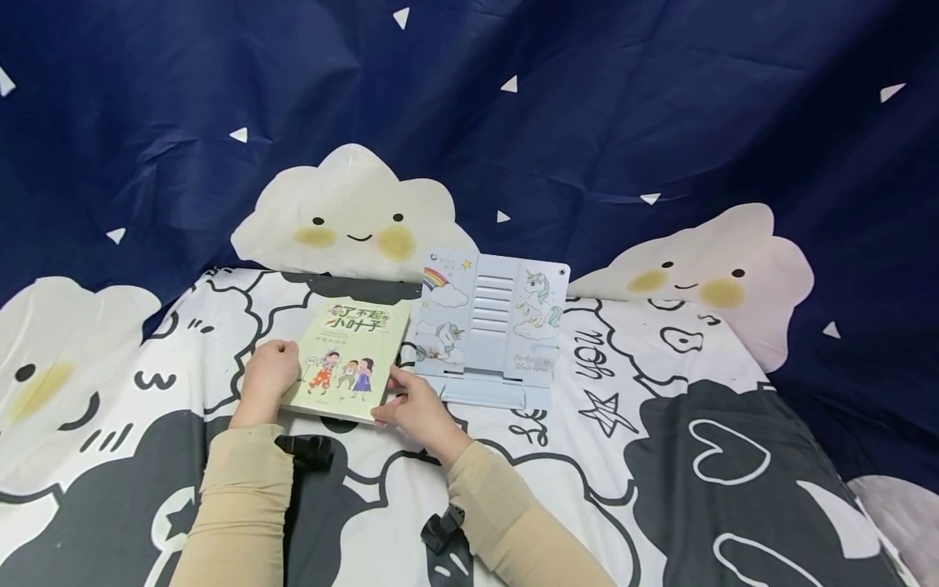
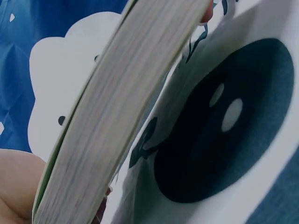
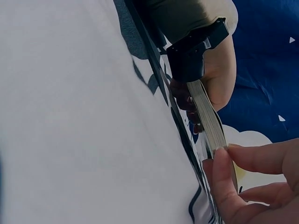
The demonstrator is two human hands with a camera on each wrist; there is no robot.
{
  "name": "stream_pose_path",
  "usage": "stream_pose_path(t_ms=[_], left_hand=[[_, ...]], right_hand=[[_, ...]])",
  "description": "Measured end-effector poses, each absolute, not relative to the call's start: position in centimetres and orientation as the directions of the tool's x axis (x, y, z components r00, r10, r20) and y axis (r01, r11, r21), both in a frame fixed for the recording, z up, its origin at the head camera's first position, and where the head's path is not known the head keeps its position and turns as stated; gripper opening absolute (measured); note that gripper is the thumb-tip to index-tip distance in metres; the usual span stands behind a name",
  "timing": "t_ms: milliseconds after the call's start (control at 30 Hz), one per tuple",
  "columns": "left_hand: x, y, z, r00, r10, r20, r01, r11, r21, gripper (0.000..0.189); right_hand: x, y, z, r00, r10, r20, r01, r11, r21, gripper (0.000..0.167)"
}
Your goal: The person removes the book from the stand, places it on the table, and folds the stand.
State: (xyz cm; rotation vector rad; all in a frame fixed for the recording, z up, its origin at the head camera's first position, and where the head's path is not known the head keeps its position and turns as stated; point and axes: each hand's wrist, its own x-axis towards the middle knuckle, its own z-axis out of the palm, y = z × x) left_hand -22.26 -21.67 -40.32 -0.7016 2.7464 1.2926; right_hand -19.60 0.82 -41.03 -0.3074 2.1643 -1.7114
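Both hands hold a pale green paperback book (image 1: pixel 333 346) with cartoon children on its cover. It is slightly tilted, cover up, close over the patterned cloth. My left hand (image 1: pixel 270 373) grips its left side, thumb on top and fingers underneath, as the right wrist view shows. At the lower right corner, my right hand (image 1: pixel 420 409) pinches the edge with thumb and fingers. The page block (image 2: pixel 110 102) fills the middle of the left wrist view, its pages closed together. Just right of the book stands a pale blue book stand (image 1: pixel 499 342) with unicorn and rainbow pictures, slots and a bottom ledge.
A black-and-white cartoon cloth (image 1: pixel 601 456) covers the surface beneath. Behind it hangs a dark blue curtain (image 1: pixel 587 139) with white triangles. Smiling cloud shapes (image 1: pixel 359 183) line the back edge. Black camera mounts (image 1: pixel 443 528) sit on both wrists.
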Motion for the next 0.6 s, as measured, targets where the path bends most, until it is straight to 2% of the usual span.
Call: stream_pose_path(t_ms=[300,467,600], left_hand=[[-22.65,-21.58,-40.92,-0.899,-0.396,-0.184,-0.400,0.577,0.712,0.045],[-22.53,-21.63,-40.83,-0.906,-0.379,-0.187,-0.399,0.619,0.677,0.045],[-22.43,-21.58,-40.73,-0.901,-0.393,-0.186,-0.411,0.632,0.657,0.046]], right_hand=[[-19.52,0.89,-41.11,-0.909,-0.384,-0.159,0.061,0.255,-0.965,0.077],[-19.54,1.00,-40.98,-0.918,-0.367,-0.151,-0.015,0.415,-0.910,0.075],[-19.70,1.19,-40.97,-0.925,-0.366,-0.103,-0.122,0.543,-0.831,0.062]])
